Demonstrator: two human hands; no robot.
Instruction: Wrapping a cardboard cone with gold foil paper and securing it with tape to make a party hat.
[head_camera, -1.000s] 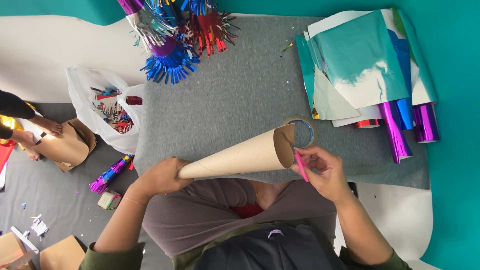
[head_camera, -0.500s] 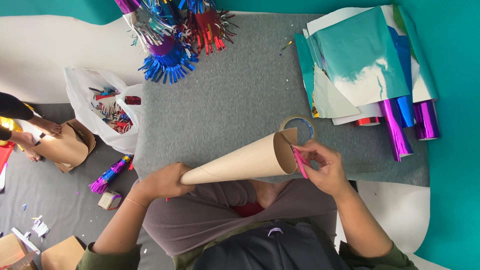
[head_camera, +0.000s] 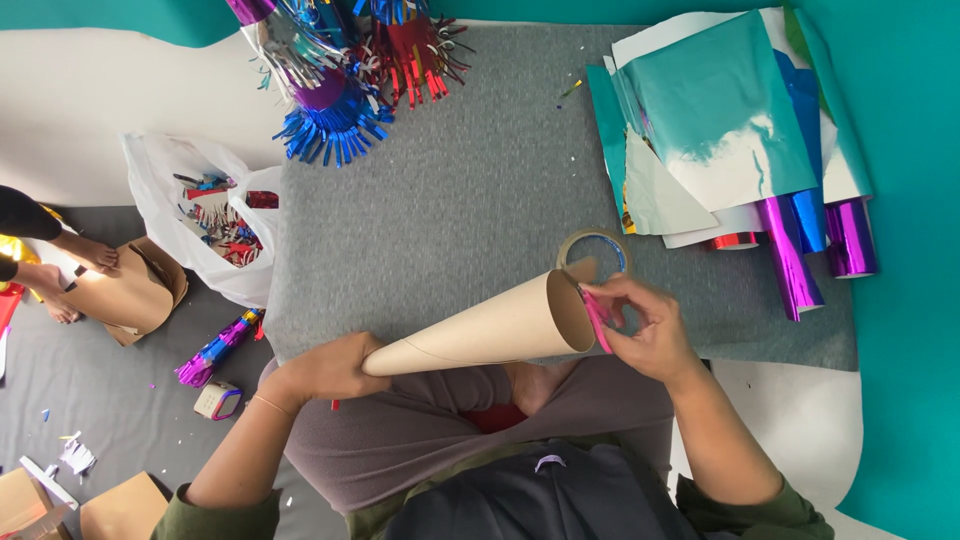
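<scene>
Cone (head_camera: 480, 335) is rolled from plain brown card, smooth matte, lying across the lap with the point to the person's left and the open mouth to the right. Left hand (head_camera: 325, 370) is wrapped closed around the narrow tip, holding it steady. Right hand (head_camera: 645, 330) sits at the wide mouth, fingers curled on a pair of pink-handled scissors (head_camera: 598, 318) whose blades sit at the rim; can't tell how far the blades are apart. My read: shape is formed and holds, rim has a flap sticking up past the edge so the mouth looks untrimmed, and the outside is bare, no covering on it yet. Clear tape roll (head_camera: 594, 252) lies just beyond the mouth on the grey felt mat (head_camera: 470, 200). Shiny foil sheets (head_camera: 720, 130) in teal, white and blue are stacked top right, with purple and red foil rolls (head_camera: 800, 255) under them. Fringed foil cones (head_camera: 340, 70) at the top look finished: metallic strips, blue, red, purple. White plastic bag (head_camera: 175, 200) of scraps at left; another person's hand (head_camera: 95, 255) on brown card (head_camera: 125, 295) further left.
</scene>
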